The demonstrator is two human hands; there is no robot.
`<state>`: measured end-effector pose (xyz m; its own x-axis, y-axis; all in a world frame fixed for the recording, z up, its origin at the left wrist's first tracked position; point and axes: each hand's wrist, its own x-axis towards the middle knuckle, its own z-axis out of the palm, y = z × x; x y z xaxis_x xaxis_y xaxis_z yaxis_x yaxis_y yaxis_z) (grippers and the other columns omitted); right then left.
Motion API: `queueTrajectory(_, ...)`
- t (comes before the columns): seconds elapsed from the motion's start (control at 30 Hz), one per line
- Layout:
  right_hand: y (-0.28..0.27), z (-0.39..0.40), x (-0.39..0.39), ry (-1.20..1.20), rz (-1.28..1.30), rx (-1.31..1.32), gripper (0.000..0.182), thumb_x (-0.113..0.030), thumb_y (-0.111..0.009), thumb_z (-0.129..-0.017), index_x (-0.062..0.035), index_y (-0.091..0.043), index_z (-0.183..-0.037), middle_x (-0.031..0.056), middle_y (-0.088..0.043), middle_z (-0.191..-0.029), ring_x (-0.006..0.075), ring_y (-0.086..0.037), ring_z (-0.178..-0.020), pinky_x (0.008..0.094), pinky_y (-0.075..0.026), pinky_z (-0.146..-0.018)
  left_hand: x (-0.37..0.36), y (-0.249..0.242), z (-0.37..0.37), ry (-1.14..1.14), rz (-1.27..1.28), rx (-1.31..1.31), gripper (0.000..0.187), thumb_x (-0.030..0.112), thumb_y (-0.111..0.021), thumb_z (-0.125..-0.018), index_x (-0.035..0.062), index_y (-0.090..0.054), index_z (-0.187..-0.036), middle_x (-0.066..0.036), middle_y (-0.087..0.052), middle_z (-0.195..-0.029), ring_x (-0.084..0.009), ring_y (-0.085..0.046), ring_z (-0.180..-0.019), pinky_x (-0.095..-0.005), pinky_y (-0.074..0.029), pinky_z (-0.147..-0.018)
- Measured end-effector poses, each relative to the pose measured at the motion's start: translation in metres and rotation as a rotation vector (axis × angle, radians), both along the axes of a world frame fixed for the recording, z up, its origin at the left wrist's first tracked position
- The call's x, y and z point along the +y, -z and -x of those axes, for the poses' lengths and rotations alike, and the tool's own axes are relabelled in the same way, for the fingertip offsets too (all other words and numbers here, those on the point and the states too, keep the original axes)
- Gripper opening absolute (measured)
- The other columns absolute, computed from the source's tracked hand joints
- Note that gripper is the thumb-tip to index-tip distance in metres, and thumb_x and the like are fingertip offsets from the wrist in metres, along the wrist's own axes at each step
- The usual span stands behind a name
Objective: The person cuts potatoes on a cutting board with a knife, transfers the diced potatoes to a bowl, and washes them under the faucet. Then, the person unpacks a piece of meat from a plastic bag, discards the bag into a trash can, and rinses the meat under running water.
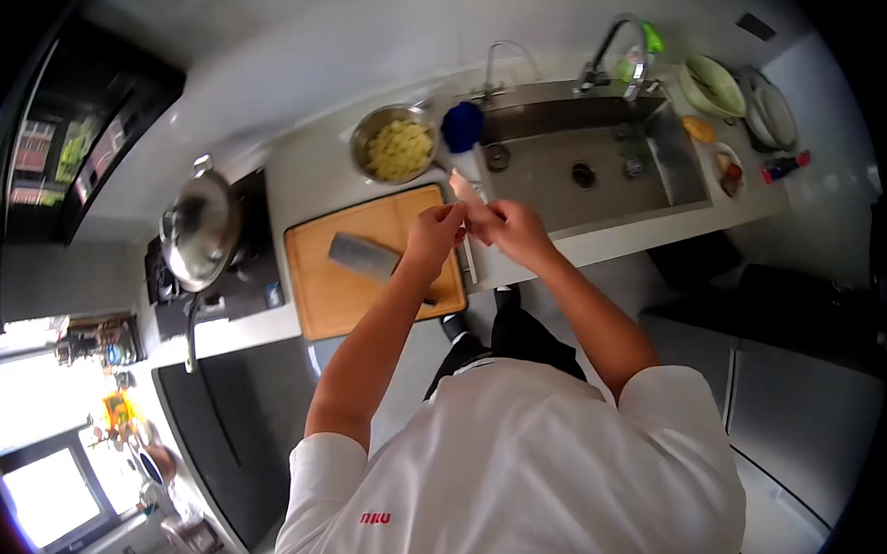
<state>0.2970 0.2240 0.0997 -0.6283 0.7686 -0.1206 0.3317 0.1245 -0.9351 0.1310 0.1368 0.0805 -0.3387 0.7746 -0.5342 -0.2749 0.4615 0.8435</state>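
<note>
My right hand is closed around a long, pale pink thing, whose kind I cannot make out; its narrow end points toward the wall. Against its side, the fingers of my left hand are pinched together, and what they hold is too small to tell. Both hands are in front of me, between the wooden cutting board and the sink. A cleaver lies flat on the board, its dark handle partly hidden behind my left wrist.
Behind the board stands a metal pot of pale yellow cut pieces, beside a blue bowl. The steel sink is to the right, with a green basin beyond it. At left, a wok sits on the stove.
</note>
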Motion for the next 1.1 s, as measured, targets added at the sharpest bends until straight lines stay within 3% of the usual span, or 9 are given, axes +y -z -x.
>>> queueTrajectory(0.17,-0.013,-0.064,0.018,-0.093,-0.851,-0.203,0.016,-0.011,-0.074,-0.081,-0.0033,-0.068,-0.094,0.0167,-0.066,-0.086,0.0411,-0.067,-0.083,0.0523,-0.054,-0.075,0.093,0.036,-0.062,-0.02,0.131,-0.148,0.032,0.025,-0.082,-0.091,-0.0021,-0.073,-0.105,-0.008,-0.07,-0.087,-0.0167,-0.067,-0.069,-0.027,-0.053,-0.061)
queueTrajectory(0.33,-0.007,-0.16,0.159,-0.394,-0.152,-0.502,0.02,-0.014,-0.068,-0.091,-0.007,-0.073,-0.109,0.0158,-0.075,-0.092,0.0372,-0.072,-0.088,0.0482,-0.056,-0.078,0.16,0.043,-0.116,0.137,0.064,-0.302,0.038,0.01,-0.073,-0.092,-0.009,-0.063,-0.124,-0.016,-0.069,-0.109,-0.0262,-0.071,-0.092,-0.042,-0.059,-0.079)
queueTrajectory(0.4,0.041,-0.191,0.263,-0.102,-0.484,-0.599,0.028,-0.014,-0.066,-0.093,-0.005,-0.073,-0.118,0.0179,-0.075,-0.091,0.0389,-0.072,-0.087,0.0488,-0.057,-0.076,0.198,0.059,-0.137,0.167,0.002,-0.406,0.04,0.009,-0.071,-0.093,-0.0076,-0.061,-0.129,-0.016,-0.069,-0.114,-0.0271,-0.07,-0.1,-0.0431,-0.057,-0.088)
queueTrajectory(0.5,0.076,-0.192,0.412,-0.072,-0.977,-0.616,0.055,-0.009,-0.065,-0.09,0.0016,-0.053,-0.142,0.0212,-0.057,-0.146,0.0421,-0.055,-0.131,0.0505,-0.05,-0.105,0.254,0.053,-0.17,0.144,-0.03,-0.379,0.044,0.009,-0.072,-0.094,-0.0065,-0.062,-0.134,-0.016,-0.069,-0.119,-0.0262,-0.069,-0.105,-0.0418,-0.056,-0.093)
queueTrajectory(0.67,0.102,-0.141,0.549,-0.298,-1.439,-0.551,0.051,-0.013,-0.053,-0.095,0.0045,-0.054,-0.143,0.0174,-0.054,-0.153,0.0395,-0.042,-0.149,0.0505,-0.034,-0.123,0.322,0.047,-0.212,0.013,-0.074,-0.368,0.048,0.005,-0.073,-0.093,-0.0039,-0.061,-0.138,-0.013,-0.07,-0.118,-0.0241,-0.069,-0.104,-0.0397,-0.056,-0.091)
queueTrajectory(0.8,0.106,-0.139,0.562,-0.343,-1.305,-0.947,0.046,-0.017,-0.054,-0.094,0.0018,-0.065,-0.135,0.0169,-0.06,-0.146,0.0379,-0.042,-0.149,0.0534,-0.027,-0.126,0.345,0.057,-0.221,-0.021,-0.078,-0.242,0.045,0.009,-0.079,-0.088,-0.0048,-0.065,-0.129,-0.011,-0.071,-0.111,-0.0218,-0.069,-0.097,-0.0371,-0.056,-0.086)
queueTrajectory(0.97,0.097,-0.165,0.52,-0.09,-0.739,-0.45,0.031,-0.024,-0.061,-0.096,0.0,-0.066,-0.114,0.0194,-0.07,-0.121,0.0417,-0.069,-0.105,0.0518,-0.056,-0.089,0.35,0.061,-0.221,0.084,0.131,0.256,0.039,0.016,-0.079,-0.09,-0.002,-0.069,-0.122,-0.007,-0.072,-0.099,-0.0171,-0.069,-0.087,-0.0356,-0.056,-0.079)
queueTrajectory(1.03,0.106,-0.182,0.476,-0.152,-0.116,-0.068,0.046,-0.034,-0.063,-0.1,-0.0007,-0.062,-0.131,0.0217,-0.071,-0.124,0.0391,-0.069,-0.111,0.0501,-0.054,-0.096,0.349,0.053,-0.224,0.069,0.143,0.378,0.034,0.017,-0.077,-0.091,-0.0012,-0.069,-0.118,-0.006,-0.072,-0.095,-0.016,-0.068,-0.083,-0.0352,-0.056,-0.076)
queueTrajectory(1.1,0.11,-0.19,0.415,-0.204,-0.402,0.109,0.054,-0.031,-0.07,-0.098,-0.0026,-0.058,-0.143,0.0247,-0.067,-0.133,0.0422,-0.064,-0.123,0.0481,-0.05,-0.106,0.344,0.053,-0.227,-0.018,0.068,0.38,0.024,0.015,-0.076,-0.089,-0.0018,-0.069,-0.105,-0.007,-0.072,-0.089,-0.0158,-0.068,-0.077,-0.035,-0.056,-0.069)
